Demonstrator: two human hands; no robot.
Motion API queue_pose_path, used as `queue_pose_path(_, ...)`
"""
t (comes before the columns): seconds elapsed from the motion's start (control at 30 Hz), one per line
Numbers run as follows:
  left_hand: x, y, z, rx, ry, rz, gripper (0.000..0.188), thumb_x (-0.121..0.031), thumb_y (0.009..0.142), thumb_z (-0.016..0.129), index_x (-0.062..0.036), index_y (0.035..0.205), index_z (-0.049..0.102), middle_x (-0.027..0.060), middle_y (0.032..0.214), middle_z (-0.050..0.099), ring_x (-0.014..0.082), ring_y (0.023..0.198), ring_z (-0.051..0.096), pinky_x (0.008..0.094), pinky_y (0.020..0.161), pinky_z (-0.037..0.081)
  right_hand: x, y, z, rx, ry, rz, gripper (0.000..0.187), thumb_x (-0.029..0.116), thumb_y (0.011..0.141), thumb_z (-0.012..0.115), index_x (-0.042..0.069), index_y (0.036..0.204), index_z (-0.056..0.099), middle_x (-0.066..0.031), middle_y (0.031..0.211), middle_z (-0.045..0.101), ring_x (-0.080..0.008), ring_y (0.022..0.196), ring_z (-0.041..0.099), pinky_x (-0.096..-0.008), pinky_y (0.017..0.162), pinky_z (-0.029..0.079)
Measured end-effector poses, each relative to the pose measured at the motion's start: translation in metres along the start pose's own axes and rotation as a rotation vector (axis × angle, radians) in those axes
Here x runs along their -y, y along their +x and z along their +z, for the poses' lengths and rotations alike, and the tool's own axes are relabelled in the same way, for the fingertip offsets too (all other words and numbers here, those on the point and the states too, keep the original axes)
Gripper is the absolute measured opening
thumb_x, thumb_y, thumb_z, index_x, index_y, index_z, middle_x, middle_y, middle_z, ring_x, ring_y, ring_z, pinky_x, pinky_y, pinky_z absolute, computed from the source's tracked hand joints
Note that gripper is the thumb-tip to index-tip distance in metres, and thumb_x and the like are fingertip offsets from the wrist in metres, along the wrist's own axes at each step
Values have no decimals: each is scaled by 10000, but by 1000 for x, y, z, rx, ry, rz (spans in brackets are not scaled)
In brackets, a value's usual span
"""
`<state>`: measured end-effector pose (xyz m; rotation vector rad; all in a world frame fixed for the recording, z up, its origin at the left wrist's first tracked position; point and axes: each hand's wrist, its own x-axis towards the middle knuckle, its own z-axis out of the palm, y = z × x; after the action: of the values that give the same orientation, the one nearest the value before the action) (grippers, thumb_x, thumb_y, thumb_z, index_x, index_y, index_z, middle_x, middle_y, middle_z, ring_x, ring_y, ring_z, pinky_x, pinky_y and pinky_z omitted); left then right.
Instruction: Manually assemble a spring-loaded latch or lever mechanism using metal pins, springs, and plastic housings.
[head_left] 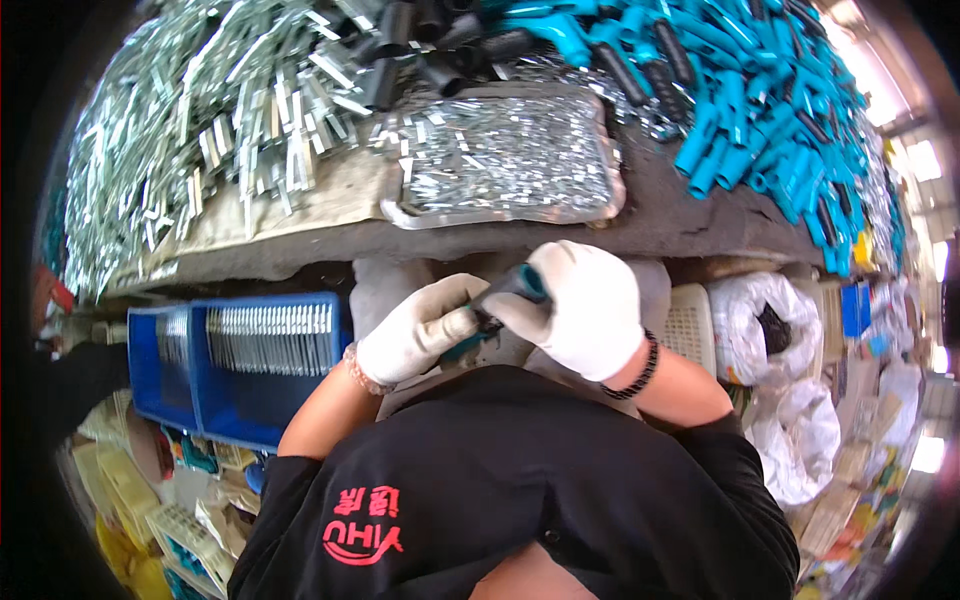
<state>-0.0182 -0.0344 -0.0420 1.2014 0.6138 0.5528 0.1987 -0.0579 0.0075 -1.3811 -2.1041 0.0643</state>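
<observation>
In front of my body, just below the table's near edge, both white-gloved hands are closed on a black and teal plastic handle (514,288). My left hand (418,332) grips its lower part, with the thumb pressed along the side. Wrapped over the upper right side of the handle is my right hand (590,312). The teal end shows between the two hands, and more teal sits under the left fingers. Much of the handle is covered by the gloves, so I cannot tell whether a smaller part is between the fingertips.
A metal tray (505,160) of small shiny pieces rests on the table ahead. Metal strips (240,120) are heaped to its left, teal handles (745,110) to its right, black handles (430,45) behind. A blue bin (265,390) with lined-up metal strips stands left; white sacks (765,330) stand right.
</observation>
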Motion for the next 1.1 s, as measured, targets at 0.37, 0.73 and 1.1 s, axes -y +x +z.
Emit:
queue_pose_path(0.37,-3,12,25,-19,-59,-159,686,-585,897,673,-49,1286,492,-4,761,540,67,568,473,225,518,391,-174,23,-13,-88,-431,507,272,292,855,696,63,1001,695,-176,1022,665,-373,984,645,-458,879,528)
queue_pose_path(0.73,2,30,15,-100,249,-10,617,-391,919,730,-25,1371,525,34,977,665,100,846,603,289,763,517,-63,-17,-64,12,444,185,154,34,831,678,37,983,702,-101,921,692,-192,787,668,-305,721,531)
queue_pose_path(1.1,-6,11,13,-274,916,321,647,-463,874,718,-19,1315,554,206,1045,679,342,951,684,380,826,533,-69,31,-45,254,187,61,251,236,948,604,20,873,707,-213,811,651,-381,778,655,-443,706,516)
